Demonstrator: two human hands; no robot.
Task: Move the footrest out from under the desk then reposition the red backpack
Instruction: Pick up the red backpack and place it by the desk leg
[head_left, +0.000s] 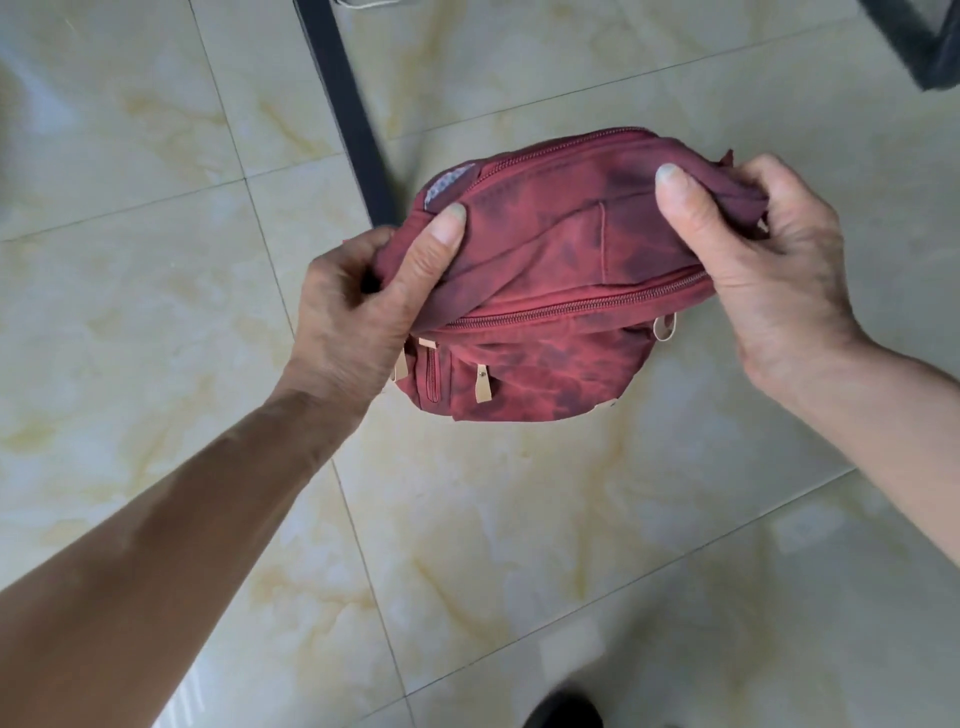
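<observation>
Red backpack (561, 280) held above pale tiled floor (156, 156), left hand (358, 312) and right hand (753, 270) each pinching bunched fabric at its ends, dark bar (345, 109) beyond

We read this as an indoor room, probably a home or small office; we cannot tell which. The floor (156, 130) is glossy cream tile with yellowish marbling and thin grey grout lines. A dark flat furniture bar (345, 109) slants across the far tiles. A dark framed object (919, 41) sits at the far right corner, unidentified. A soft red backpack (545, 291) suggests everyday personal use.
</observation>
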